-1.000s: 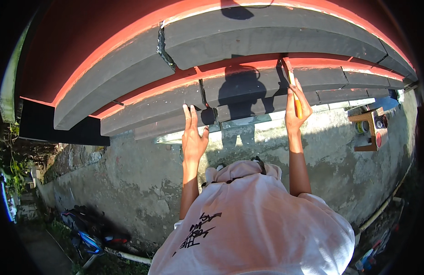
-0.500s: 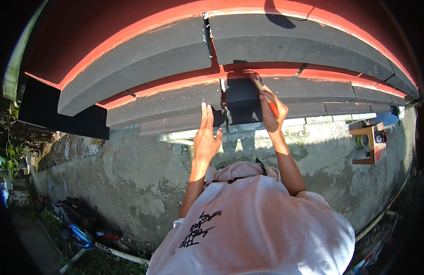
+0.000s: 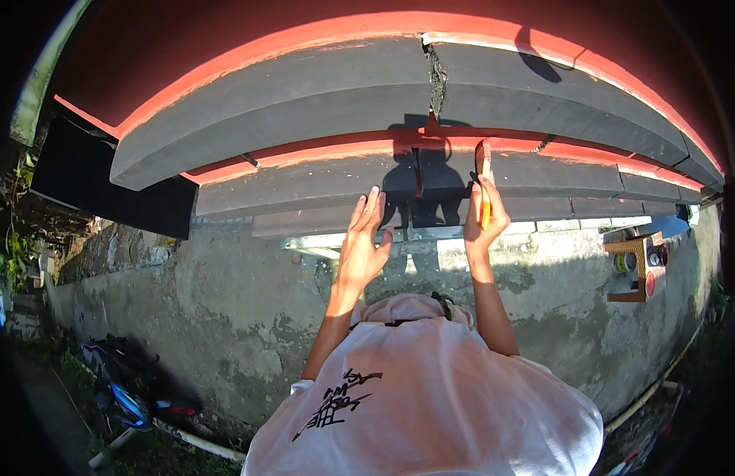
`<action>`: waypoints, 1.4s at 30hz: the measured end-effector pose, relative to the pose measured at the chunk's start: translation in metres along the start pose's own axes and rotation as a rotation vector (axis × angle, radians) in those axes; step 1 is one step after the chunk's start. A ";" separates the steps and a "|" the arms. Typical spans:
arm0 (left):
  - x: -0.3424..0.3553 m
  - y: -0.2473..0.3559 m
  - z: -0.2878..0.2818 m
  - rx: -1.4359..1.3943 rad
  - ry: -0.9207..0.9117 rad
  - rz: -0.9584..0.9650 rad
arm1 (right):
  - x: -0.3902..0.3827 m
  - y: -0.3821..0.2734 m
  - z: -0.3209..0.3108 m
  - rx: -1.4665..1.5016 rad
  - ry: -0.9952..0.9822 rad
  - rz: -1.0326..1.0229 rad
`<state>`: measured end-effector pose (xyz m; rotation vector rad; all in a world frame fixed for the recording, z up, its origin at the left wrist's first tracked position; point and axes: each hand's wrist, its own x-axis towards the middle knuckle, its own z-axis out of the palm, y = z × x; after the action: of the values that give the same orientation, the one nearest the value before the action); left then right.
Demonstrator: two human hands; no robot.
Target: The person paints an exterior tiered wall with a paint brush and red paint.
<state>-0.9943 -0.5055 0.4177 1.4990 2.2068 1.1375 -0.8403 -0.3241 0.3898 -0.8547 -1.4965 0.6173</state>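
Observation:
In my right hand (image 3: 488, 220) is a paintbrush (image 3: 483, 159) with an orange-yellow handle, its fingers wrapped around it. The brush stands nearly upright, its bristle end over the red band (image 3: 344, 147) between two dark grey ledges. My left hand (image 3: 361, 252) holds nothing; its fingers stretch out, the thumb apart. Those fingertips are by the front edge of the lower grey ledge (image 3: 304, 179), but whether they touch it I cannot tell. A dark shadow falls over the ledge between my hands.
The upper grey ledge (image 3: 304, 95) has a rough crack (image 3: 436, 79). On the right a brown woven-look stool (image 3: 642, 274) bears cans. A worn concrete floor (image 3: 225, 293) lies below. At the lower left is a dark and blue vehicle (image 3: 125, 397), partly in shadow.
My right hand has moved the brush slightly right along the red band and turned it more upright. The left hand's fingers have spread a little. The whole view has shifted.

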 end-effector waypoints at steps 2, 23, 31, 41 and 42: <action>-0.002 -0.015 -0.010 0.084 0.116 0.042 | -0.006 -0.013 0.017 -0.027 -0.050 0.070; -0.014 -0.065 -0.042 0.262 0.124 -0.058 | 0.002 -0.005 -0.003 0.069 -0.019 -0.012; -0.015 -0.074 -0.038 0.278 0.144 0.005 | -0.016 -0.053 0.021 0.239 -0.324 0.124; -0.018 -0.074 -0.043 0.213 0.142 0.048 | -0.014 -0.066 0.058 0.464 -0.073 0.272; -0.017 -0.074 -0.042 0.211 0.143 0.055 | -0.020 -0.064 0.061 0.402 -0.019 0.237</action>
<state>-1.0614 -0.5518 0.3895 1.6147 2.4634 1.0873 -0.9102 -0.3705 0.4220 -0.7159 -1.2355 1.0632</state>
